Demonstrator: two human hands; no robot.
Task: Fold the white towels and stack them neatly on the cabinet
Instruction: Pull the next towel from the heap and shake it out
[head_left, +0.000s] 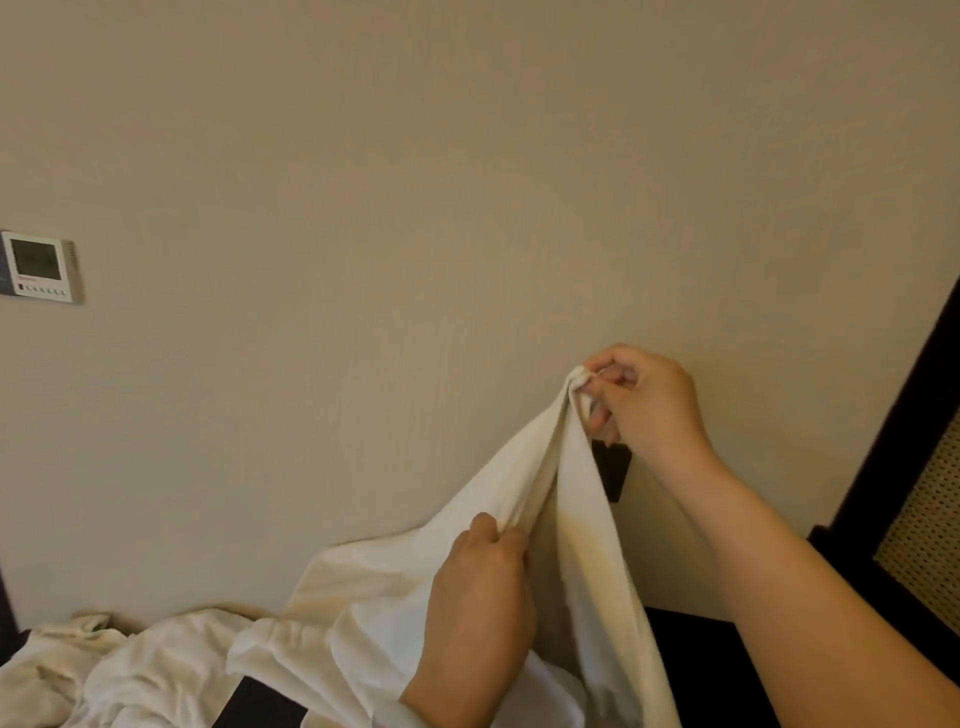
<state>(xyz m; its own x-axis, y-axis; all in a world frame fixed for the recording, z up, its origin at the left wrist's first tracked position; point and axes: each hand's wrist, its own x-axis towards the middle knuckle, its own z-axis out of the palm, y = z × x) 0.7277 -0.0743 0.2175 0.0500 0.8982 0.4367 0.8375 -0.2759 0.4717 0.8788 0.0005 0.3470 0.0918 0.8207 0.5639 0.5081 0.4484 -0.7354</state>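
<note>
My right hand is raised in front of the wall, its fingers curled tight round a bunched corner of a white towel. My left hand sits lower and nearer to me, its fingers closed on a fold of the same towel along its upper edge. Between the two grips the cloth runs taut on a slant, from high on the right down to the left. Below that it hangs loose and drapes onto the dark cabinet top. More white towels lie crumpled in a heap to the left, touching the one I hold.

I judge the next move turns on that slanted edge. The free corner lies down and to the left of my left hand, so that hand is the one to travel along the edge and open the towel flat.
</note>
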